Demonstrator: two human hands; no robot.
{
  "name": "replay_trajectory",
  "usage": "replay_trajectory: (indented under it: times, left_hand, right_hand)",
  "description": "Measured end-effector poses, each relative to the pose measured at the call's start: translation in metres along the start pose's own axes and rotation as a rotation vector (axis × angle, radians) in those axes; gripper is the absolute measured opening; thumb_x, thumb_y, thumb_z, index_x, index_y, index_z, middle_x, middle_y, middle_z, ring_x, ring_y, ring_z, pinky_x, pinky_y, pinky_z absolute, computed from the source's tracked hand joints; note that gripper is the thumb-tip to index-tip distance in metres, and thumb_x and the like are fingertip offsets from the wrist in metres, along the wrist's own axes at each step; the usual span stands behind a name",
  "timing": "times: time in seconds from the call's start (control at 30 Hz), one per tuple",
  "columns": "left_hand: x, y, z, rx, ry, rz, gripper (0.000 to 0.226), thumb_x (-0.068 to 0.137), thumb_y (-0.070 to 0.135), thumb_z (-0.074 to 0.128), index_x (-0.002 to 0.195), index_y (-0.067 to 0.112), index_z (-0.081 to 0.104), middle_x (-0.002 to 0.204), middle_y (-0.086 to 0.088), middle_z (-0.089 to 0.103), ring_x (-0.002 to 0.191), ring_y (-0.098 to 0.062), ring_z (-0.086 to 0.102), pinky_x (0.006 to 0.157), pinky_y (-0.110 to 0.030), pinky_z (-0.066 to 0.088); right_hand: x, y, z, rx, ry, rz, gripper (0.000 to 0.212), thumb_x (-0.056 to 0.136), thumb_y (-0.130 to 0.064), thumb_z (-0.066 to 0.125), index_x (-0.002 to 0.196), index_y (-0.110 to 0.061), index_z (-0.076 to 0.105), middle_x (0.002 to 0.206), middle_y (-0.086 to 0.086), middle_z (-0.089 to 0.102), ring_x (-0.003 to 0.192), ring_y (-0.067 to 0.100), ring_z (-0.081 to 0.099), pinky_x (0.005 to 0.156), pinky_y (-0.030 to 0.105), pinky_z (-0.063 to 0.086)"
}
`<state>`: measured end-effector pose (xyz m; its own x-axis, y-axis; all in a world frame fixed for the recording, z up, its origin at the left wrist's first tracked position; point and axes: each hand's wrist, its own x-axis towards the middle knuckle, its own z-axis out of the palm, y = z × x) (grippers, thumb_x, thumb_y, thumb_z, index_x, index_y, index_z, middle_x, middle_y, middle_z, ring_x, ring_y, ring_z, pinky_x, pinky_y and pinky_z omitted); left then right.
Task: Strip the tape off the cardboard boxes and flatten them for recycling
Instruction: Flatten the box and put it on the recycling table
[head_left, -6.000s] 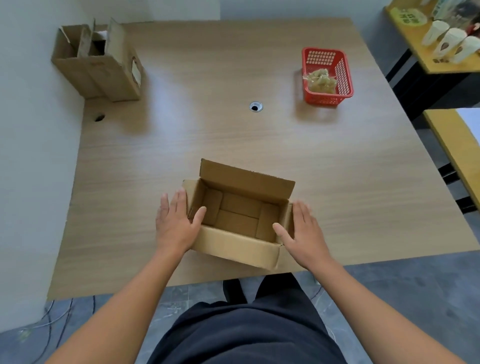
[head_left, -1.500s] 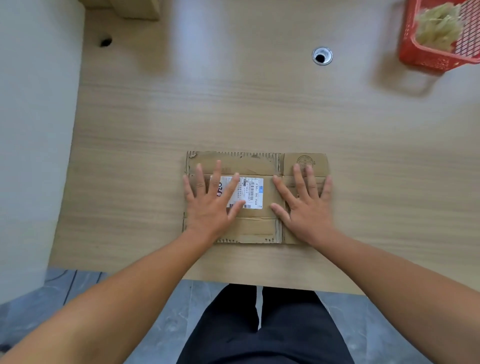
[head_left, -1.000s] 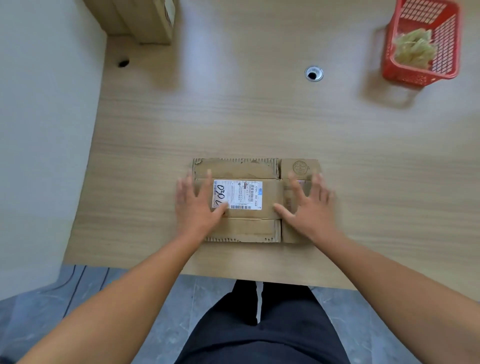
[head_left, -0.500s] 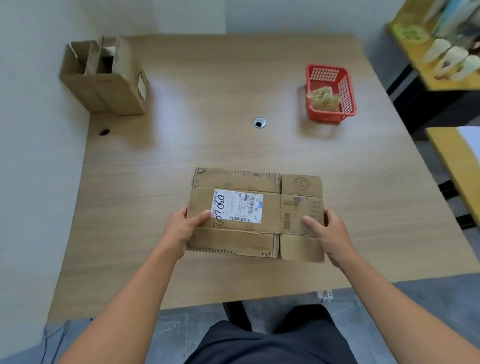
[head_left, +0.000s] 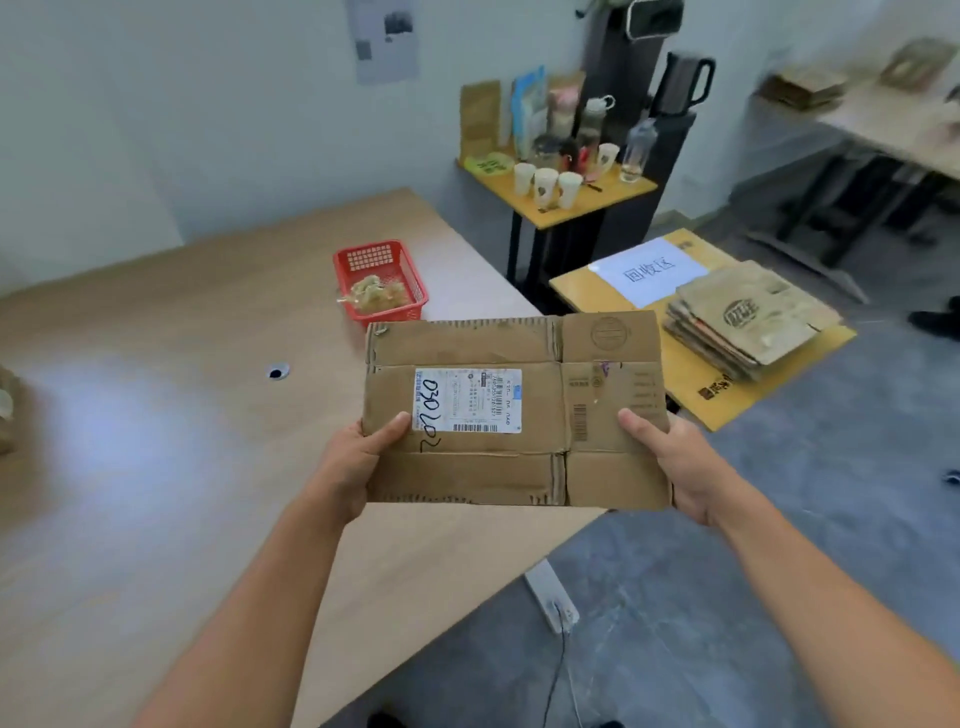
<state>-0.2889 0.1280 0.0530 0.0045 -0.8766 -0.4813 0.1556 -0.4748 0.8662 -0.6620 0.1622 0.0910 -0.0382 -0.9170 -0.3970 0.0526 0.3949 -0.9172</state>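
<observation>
A flattened brown cardboard box (head_left: 498, 467) with a white shipping label hangs in the air over the right corner of the wooden table (head_left: 156, 415). My left hand (head_left: 358, 462) grips its left edge, thumb on top beside the label. On the opposite edge my right hand (head_left: 670, 462) holds it the same way, thumb on the top face. A stack of flattened boxes (head_left: 748, 322) lies on a low yellow table (head_left: 727, 400) to the right, next to a white paper sign (head_left: 649, 270).
A red basket (head_left: 382, 280) holding crumpled tape sits on the wooden table behind the box. A yellow side table (head_left: 561, 202) with paper cups and bottles stands at the back. A white power strip (head_left: 550, 603) lies on the grey floor.
Both hands have lifted the flattened box off the table and carried it right. My view has swung right toward the yellow table and its stack.
</observation>
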Motion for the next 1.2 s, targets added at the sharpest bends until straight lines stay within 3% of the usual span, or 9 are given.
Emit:
replay_trajectory:
  times: [0.13,0.37,0.5,0.63,0.73,0.87,0.97,1.03,1.2]
  left_hand:
    - [-0.001,-0.014,0.105,0.039,-0.071,0.027,0.053,0.066,0.041,0.086,0.108,0.011,0.072,0.101,-0.009,0.079,0.085,-0.023,0.077,0.061,-0.037,0.061]
    - [-0.002,-0.042,0.285,0.155,-0.22,0.05,0.061,0.065,0.046,0.086,0.114,0.012,0.07,0.103,-0.009,0.078,0.089,-0.028,0.077,0.064,-0.041,0.062]
    - [-0.013,-0.055,0.371,0.21,-0.289,0.074,0.054,0.071,0.047,0.083,0.112,0.015,0.07,0.099,-0.006,0.079,0.087,-0.027,0.077,0.064,-0.044,0.062]
    - [-0.015,-0.06,0.425,0.2,-0.342,0.076,0.036,0.085,0.036,0.079,0.112,0.014,0.069,0.098,-0.007,0.079,0.084,-0.024,0.077,0.058,-0.038,0.061]
    - [-0.01,-0.063,0.458,0.244,-0.381,0.06,0.042,0.082,0.042,0.079,0.113,0.017,0.068,0.1,-0.005,0.079,0.088,-0.025,0.077,0.07,-0.048,0.064]
    - [0.015,-0.065,0.508,0.285,-0.392,0.081,0.048,0.072,0.049,0.081,0.109,0.019,0.071,0.098,-0.003,0.079,0.088,-0.025,0.076,0.078,-0.053,0.063]
    - [0.042,-0.068,0.547,0.295,-0.395,0.092,0.054,0.069,0.054,0.081,0.112,0.021,0.071,0.097,0.001,0.079,0.087,-0.021,0.076,0.071,-0.045,0.063]
    - [0.066,-0.069,0.573,0.285,-0.389,0.086,0.059,0.067,0.057,0.081,0.114,0.023,0.07,0.098,0.003,0.079,0.087,-0.02,0.076,0.071,-0.042,0.062]
    - [0.134,-0.065,0.628,0.223,-0.315,0.062,0.061,0.068,0.06,0.082,0.115,0.025,0.068,0.101,0.004,0.078,0.095,-0.026,0.074,0.08,-0.053,0.062]
  right_hand:
    - [-0.028,0.017,-0.1,0.041,0.174,0.016,0.045,0.086,-0.046,0.071,0.121,-0.018,0.07,0.111,0.005,0.078,0.103,0.025,0.075,0.085,0.049,0.062]
    - [-0.072,0.04,-0.249,0.17,0.449,-0.035,0.025,0.093,-0.035,0.07,0.108,-0.015,0.07,0.098,0.004,0.08,0.086,0.018,0.077,0.061,0.031,0.061]
    - [-0.104,0.042,-0.32,0.181,0.584,-0.085,0.027,0.089,-0.036,0.072,0.105,-0.015,0.072,0.097,0.004,0.08,0.083,0.015,0.077,0.06,0.026,0.06]
    - [-0.116,0.038,-0.367,0.169,0.631,-0.11,0.039,0.084,-0.042,0.073,0.111,-0.014,0.072,0.1,0.003,0.08,0.091,0.019,0.077,0.071,0.035,0.062]
    - [-0.118,0.041,-0.395,0.172,0.689,-0.126,0.044,0.079,-0.046,0.074,0.109,-0.014,0.073,0.101,0.003,0.08,0.092,0.018,0.076,0.079,0.036,0.059]
    - [-0.104,0.044,-0.433,0.168,0.767,-0.117,0.029,0.09,-0.04,0.074,0.106,-0.017,0.072,0.097,-0.002,0.08,0.089,0.014,0.076,0.077,0.036,0.058]
    - [-0.08,0.036,-0.465,0.144,0.818,-0.12,0.019,0.093,-0.037,0.073,0.102,-0.021,0.07,0.092,-0.008,0.079,0.084,0.007,0.075,0.067,0.028,0.056]
    - [-0.057,0.028,-0.487,0.119,0.833,-0.126,0.018,0.093,-0.036,0.073,0.102,-0.021,0.07,0.092,-0.009,0.079,0.084,0.007,0.075,0.064,0.024,0.055]
    - [0.024,-0.01,-0.545,0.028,0.789,-0.096,0.022,0.094,-0.038,0.073,0.106,-0.02,0.07,0.094,-0.006,0.08,0.086,0.01,0.076,0.064,0.026,0.057]
